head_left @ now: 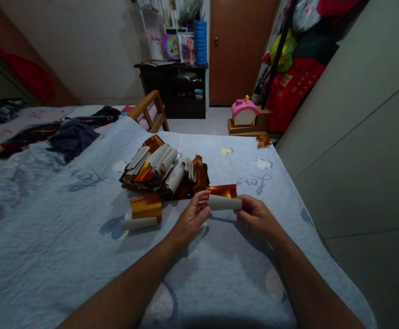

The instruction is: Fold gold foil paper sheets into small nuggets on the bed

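Pale blue bedding (192, 274) fills the near scene in the head view, with a brown door (243, 55) and a dark shelf unit (185, 111) at the far side, and a pink toy (245, 113) just beyond the far edge. And centre stage, two bare hands! Left hand (195, 214) has thumb and fingers closed about the left end of a pale curled piece (225, 202); right hand (256, 212) pinches the right end, so the piece stretches level between them, above the bedding. Just behind it shows an orange strip (223, 189); whether the two are joined, one cannot tell.

Over to the left, a loose orange-and-pale sheet (146, 208) lies curled, near the big heap (165, 169) of orange and pale sheets. Far right, an orange scrap (263, 141) sits near the corner. The score, by judgement: one piece in hand, one set apart, the bulk in the heap. Whether any piece is finished, nobody can say from here.
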`<state>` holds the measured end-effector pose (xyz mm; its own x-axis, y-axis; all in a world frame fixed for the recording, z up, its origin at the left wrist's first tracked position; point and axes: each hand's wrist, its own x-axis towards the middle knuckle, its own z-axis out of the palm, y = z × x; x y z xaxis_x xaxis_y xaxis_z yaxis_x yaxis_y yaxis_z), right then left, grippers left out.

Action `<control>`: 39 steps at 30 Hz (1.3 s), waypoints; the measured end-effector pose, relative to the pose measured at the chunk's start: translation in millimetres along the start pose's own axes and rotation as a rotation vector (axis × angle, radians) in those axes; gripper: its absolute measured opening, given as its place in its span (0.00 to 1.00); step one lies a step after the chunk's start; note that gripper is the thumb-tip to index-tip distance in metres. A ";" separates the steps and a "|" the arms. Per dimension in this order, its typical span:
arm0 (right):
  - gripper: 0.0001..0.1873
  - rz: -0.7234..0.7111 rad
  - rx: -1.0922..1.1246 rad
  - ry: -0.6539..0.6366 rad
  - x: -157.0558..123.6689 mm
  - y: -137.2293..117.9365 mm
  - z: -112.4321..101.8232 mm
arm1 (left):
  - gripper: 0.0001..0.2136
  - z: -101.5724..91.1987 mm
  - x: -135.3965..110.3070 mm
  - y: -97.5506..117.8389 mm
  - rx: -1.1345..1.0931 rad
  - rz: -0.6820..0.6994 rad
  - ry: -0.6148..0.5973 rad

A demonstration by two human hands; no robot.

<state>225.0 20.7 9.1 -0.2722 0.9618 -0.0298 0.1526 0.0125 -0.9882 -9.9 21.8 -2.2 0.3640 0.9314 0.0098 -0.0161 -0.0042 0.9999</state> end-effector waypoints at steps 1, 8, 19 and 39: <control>0.07 -0.008 0.020 0.007 -0.4 -0.4 0.8 | 0.21 1.1 0.2 1.3 -0.065 -0.036 0.028; 0.07 -0.127 0.036 -0.089 -6.7 -10.7 -1.1 | 0.21 6.9 2.0 7.6 -0.263 -0.201 0.085; 0.04 -0.108 -0.077 0.123 -3.1 -2.2 13.5 | 0.27 14.3 -1.0 2.9 -0.262 -0.196 0.028; 0.10 0.022 -0.048 0.052 -5.9 0.0 17.9 | 0.18 12.4 -2.3 0.0 -0.082 -0.153 0.062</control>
<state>209.7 10.1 6.6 -0.2185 0.9749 -0.0428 0.2034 0.0026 -0.9791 0.8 15.2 -2.0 0.3100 0.9396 -0.1452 -0.0419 0.1661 0.9852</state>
